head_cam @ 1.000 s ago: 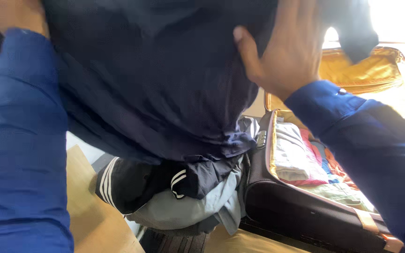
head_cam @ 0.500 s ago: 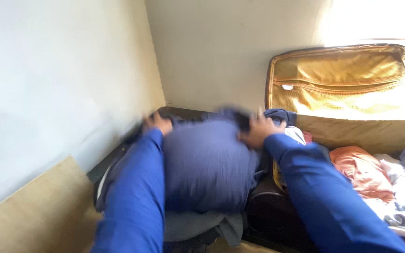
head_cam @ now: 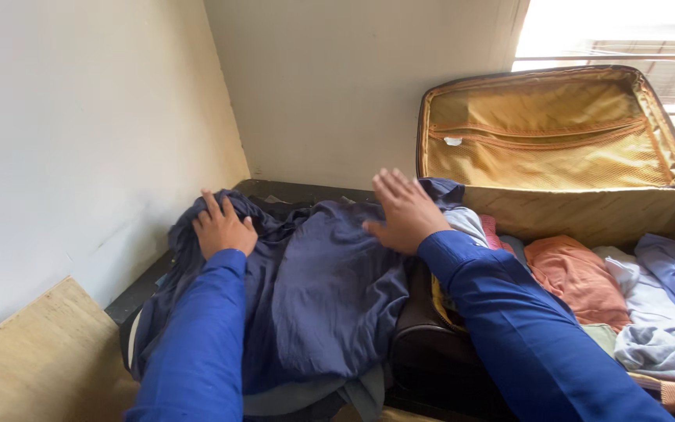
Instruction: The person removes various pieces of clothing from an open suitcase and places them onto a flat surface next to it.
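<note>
From the head camera, looking down, both hands lie flat on a dark navy garment (head_cam: 318, 297) that is spread over a heap of clothes at the left of an open suitcase (head_cam: 431, 344). The left hand (head_cam: 223, 227) rests palm down on the garment's far left part, near the wall, its fingers (head_cam: 211, 205) loosely spread and pressing the bunched cloth, gripping nothing. The right hand (head_cam: 404, 212) lies palm down on the garment's far right part, just beside the suitcase's near-left rim, with its fingers (head_cam: 391, 184) fanned wide and straight, holding nothing. Both arms wear bright blue sleeves (head_cam: 197, 344). The navy garment drapes from the far edge of the heap down toward the camera, covering a grey piece (head_cam: 306, 395) that peeks out beneath its near edge. The heap sits on a dark surface whose kind cannot be told, against a pale wall (head_cam: 80, 141), with a light wooden board (head_cam: 33, 359) at the lower left. The suitcase lid (head_cam: 548, 129), lined in mustard yellow with a zipped mesh pocket, stands upright against the far wall. Inside the case lie an orange garment (head_cam: 576, 273), pale lilac and light blue clothes (head_cam: 666, 312) toward the right, and a striped red piece (head_cam: 492, 230) close to the right wrist.
</note>
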